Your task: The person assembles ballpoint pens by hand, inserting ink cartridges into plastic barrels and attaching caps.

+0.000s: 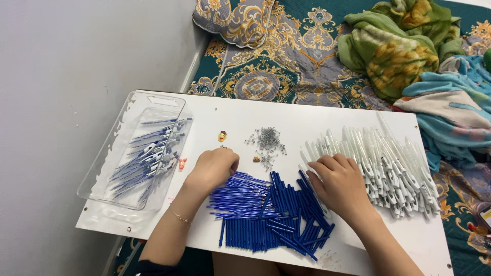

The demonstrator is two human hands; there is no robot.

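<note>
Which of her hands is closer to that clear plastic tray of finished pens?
Left. The left hand rests on the thin blue refills, just right of the tray. The right hand lies farther right, between the blue barrels and white pen shells.

Bare forearms (thin, perhaps gold bracelet (pixel 180 216) on left wrist).

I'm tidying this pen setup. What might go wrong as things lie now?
The small springs lie loose near the left hand; a sweep may scatter them. The blue tubes reach close to the board's near edge and may roll off. The right hand could nudge the white barrels.
</note>
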